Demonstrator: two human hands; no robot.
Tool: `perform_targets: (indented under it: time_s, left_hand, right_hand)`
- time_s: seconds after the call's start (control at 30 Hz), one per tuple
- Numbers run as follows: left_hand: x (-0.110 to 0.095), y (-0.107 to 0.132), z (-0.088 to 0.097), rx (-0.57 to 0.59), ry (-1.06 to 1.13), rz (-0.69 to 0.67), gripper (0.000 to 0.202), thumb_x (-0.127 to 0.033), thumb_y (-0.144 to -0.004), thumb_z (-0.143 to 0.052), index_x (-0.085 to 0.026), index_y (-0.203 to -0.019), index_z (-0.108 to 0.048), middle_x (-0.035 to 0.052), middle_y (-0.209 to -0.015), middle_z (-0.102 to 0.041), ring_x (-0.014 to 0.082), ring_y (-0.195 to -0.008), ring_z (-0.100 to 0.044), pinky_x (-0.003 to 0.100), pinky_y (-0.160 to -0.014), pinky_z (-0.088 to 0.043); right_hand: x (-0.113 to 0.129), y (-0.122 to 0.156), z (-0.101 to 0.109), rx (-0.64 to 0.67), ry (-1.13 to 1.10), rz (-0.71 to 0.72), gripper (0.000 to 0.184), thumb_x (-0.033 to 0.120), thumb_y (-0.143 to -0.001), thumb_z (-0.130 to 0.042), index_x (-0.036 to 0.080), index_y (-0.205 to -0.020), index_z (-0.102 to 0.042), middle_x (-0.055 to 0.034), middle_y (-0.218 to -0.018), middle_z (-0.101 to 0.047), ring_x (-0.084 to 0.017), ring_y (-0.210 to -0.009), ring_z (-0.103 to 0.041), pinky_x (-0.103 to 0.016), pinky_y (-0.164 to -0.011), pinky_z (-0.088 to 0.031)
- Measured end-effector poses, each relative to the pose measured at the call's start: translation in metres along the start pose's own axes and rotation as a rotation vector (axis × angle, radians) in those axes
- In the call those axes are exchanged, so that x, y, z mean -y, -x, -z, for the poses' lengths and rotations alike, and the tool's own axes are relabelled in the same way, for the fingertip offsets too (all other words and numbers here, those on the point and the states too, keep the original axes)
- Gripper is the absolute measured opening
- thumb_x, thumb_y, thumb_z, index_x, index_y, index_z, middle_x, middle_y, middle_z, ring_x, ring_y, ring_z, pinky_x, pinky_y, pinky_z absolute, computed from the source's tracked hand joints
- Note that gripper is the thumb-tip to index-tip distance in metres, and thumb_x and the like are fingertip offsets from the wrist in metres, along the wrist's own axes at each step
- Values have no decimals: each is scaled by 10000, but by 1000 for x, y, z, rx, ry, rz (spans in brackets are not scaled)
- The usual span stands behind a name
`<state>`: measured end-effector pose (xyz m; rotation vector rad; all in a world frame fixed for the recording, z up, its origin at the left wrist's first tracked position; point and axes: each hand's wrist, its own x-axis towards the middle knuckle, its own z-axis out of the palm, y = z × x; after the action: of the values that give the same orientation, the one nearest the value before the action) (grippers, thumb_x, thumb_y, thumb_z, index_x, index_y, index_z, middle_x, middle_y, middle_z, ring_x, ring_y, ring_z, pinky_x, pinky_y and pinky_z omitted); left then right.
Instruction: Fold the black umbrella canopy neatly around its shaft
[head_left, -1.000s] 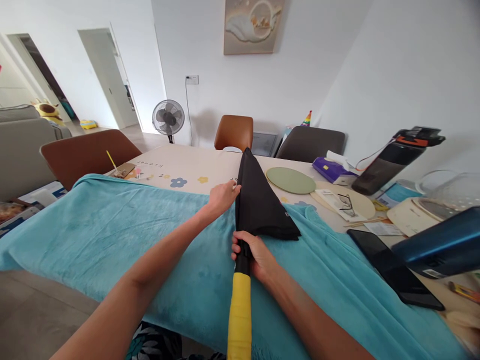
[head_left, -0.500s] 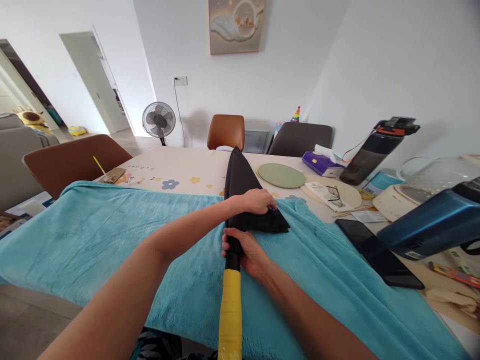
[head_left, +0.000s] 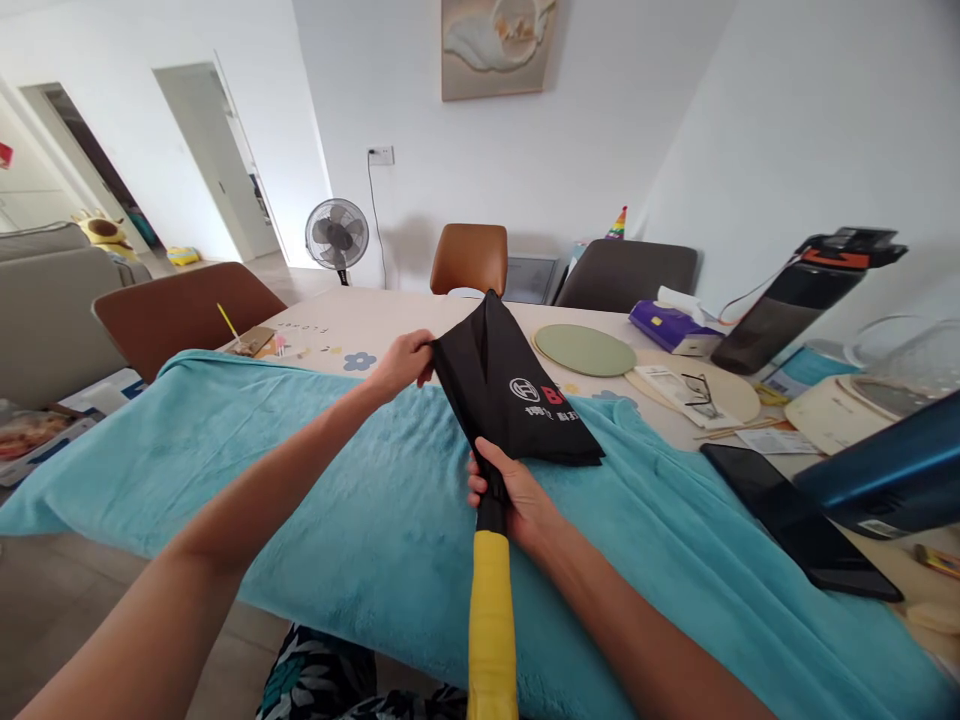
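A black umbrella [head_left: 517,400] with loose, folded canopy panels lies pointing away from me, its tip toward the far chair. White and red print shows on the panels to the right. Its handle [head_left: 492,610] is wrapped in yellow and comes back toward my body. My left hand [head_left: 405,362] pinches the edge of one canopy panel and holds it out to the left. My right hand [head_left: 514,490] is wrapped around the black shaft and the gathered cloth just above the yellow part. Beneath lies a turquoise blanket [head_left: 337,500].
On the right are a phone [head_left: 795,515], a blue bottle [head_left: 892,465], a dark bottle [head_left: 802,300], eyeglasses [head_left: 699,390], a purple tissue pack [head_left: 671,327] and a green round mat [head_left: 585,350]. Chairs [head_left: 469,258] and a fan [head_left: 337,235] stand beyond the table.
My left hand has moved from the right-hand panels across to the left and now draws out a left panel. The printed panel has come into sight. My right hand keeps its grip.
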<state>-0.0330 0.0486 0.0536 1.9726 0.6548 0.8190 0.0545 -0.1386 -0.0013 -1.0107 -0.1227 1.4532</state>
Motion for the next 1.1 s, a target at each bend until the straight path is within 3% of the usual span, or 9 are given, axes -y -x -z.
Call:
perform_targets:
  time_s: [0.17,0.43,0.6,0.73,0.83,0.93,1.03,1.1]
  left_hand:
    - [39,25,21,14,78,149,158,-118,-629,-391,-152,-697,-529,-21,-511,-499,78,-414,-475,194,-392,-396]
    - [62,31,24,73,227,190,113,-168,-599,-470,-139,-674,-549,22,-740,-562,100,-631,-519,221,-515,-451]
    - [80,38,29,63,33,149,116,-165,-589,-467,-163,-663,-556,17,-766,-604,130,-772,-549,247,-691,-432]
    - [95,41,37,110,-306,32,151,-118,-577,-445,-180,-668,-549,19,-798,-615,165,-818,-536,305,-781,-409]
    - [89,44,37,58,-513,-73,221,-52,-583,-393,-190,-677,-538,29,-851,-615,187,-895,-513,336,-833,-383]
    - [61,51,26,6,-527,-194,281,-27,-632,-357,-200,-751,-544,27,-979,-597,177,-985,-491,336,-897,-350]
    - [34,59,10,158,-439,-284,158,-138,-714,-458,-213,-806,-561,24,-1049,-578,176,-1041,-476,317,-941,-327]
    - [26,62,3,296,-413,-283,166,-219,-693,-557,-223,-857,-582,33,-1102,-557,198,-1084,-451,326,-960,-312]
  right_hand:
    - [1,0,-2,-17,-27,-9,256,329,-701,-659,160,-690,-467,33,-576,-490,-47,-399,-397,-189,-341,-395]
    - [4,1,0,-8,-68,-33,281,382,-715,-638,174,-703,-449,33,-582,-492,-48,-395,-387,-188,-330,-381]
    - [4,1,-1,-24,-66,-56,294,402,-706,-636,165,-687,-462,25,-568,-501,-48,-371,-382,-193,-318,-374]
    - [3,-1,0,-49,-21,-54,240,328,-709,-628,149,-654,-479,20,-525,-500,-53,-365,-394,-188,-325,-373]
    - [2,-1,1,-50,57,-73,199,294,-714,-591,137,-634,-499,24,-444,-464,-69,-354,-414,-184,-334,-368]
    - [2,0,2,-60,108,-74,172,271,-709,-555,131,-622,-507,20,-426,-469,-78,-348,-429,-184,-332,-362]
    - [2,1,2,-68,143,-81,158,276,-696,-543,133,-637,-512,20,-422,-474,-95,-348,-452,-188,-317,-343]
    - [2,0,2,-67,158,-90,156,282,-692,-543,135,-649,-513,22,-422,-476,-103,-350,-464,-188,-314,-335]
